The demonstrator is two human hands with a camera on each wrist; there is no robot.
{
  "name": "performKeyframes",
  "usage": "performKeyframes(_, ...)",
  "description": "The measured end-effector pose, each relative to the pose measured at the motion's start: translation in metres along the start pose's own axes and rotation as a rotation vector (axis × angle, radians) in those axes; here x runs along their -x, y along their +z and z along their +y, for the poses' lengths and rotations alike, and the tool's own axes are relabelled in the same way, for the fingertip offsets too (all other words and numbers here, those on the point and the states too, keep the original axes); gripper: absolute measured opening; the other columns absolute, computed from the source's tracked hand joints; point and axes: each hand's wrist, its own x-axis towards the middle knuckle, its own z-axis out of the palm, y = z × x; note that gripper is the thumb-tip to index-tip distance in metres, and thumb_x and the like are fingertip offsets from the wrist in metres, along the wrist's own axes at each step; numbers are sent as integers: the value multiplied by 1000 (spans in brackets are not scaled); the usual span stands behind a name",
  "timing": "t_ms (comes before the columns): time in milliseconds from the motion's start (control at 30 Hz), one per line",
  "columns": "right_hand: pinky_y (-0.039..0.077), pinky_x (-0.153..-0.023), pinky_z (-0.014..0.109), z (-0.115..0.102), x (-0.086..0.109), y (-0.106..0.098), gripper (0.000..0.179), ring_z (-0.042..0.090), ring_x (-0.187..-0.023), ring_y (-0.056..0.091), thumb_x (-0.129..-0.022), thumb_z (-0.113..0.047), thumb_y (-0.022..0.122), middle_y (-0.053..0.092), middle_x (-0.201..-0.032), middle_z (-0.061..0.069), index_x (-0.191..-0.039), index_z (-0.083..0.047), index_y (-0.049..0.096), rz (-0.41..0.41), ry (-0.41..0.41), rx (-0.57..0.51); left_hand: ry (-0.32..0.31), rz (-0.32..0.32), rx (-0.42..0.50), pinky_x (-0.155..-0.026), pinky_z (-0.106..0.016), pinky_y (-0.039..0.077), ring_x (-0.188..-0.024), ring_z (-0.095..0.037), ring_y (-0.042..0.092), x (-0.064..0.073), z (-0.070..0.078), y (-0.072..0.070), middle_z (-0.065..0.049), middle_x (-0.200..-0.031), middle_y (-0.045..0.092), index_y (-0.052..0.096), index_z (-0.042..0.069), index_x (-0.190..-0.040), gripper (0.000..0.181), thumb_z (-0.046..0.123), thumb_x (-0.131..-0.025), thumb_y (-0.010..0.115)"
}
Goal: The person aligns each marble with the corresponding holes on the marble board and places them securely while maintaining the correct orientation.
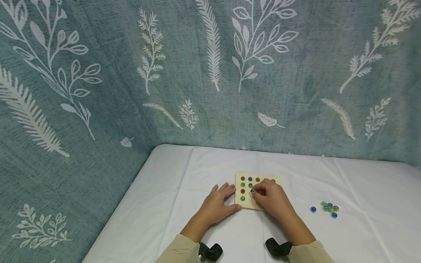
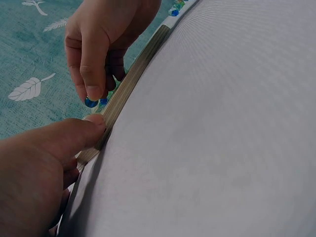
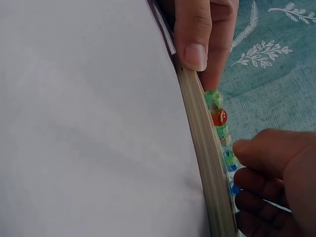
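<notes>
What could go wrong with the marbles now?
The right hand might drop the blue marble from its pinch. It could also bump the set marbles beside it on the board. And the loose marbles on the white cloth might roll if nudged.

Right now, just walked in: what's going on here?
A person is handling glass marbles on a small wooden board. The left hand touches the board's left edge and near corner. The right hand pinches a blue marble at the board; I can't tell whether it is seated. Other marbles sit in rows there, partly hidden by that hand. Loose marbles lie on the white cloth to the right.
</notes>
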Motion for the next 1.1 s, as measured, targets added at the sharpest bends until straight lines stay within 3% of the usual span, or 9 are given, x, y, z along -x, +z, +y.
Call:
performKeyframes(333,54,-76,40,1,-1,5,18,17,-86,59,-85,-13,76,66,-92,1,-101,-7,77,2,-73,90,-13,-10,4,-125,-44,18,-145,-16,36,1,2,-1,4,-148,50,55,17,-142,64,46,-87,71)
performKeyframes(1100,53,-76,41,-3,0,6,18,18,-86,58,-84,-12,75,64,-90,1,-102,-6,77,6,-68,124,-11,-3,10,-125,-45,20,-144,-16,37,1,-1,1,4,-147,52,56,16,-141,64,47,-86,72)
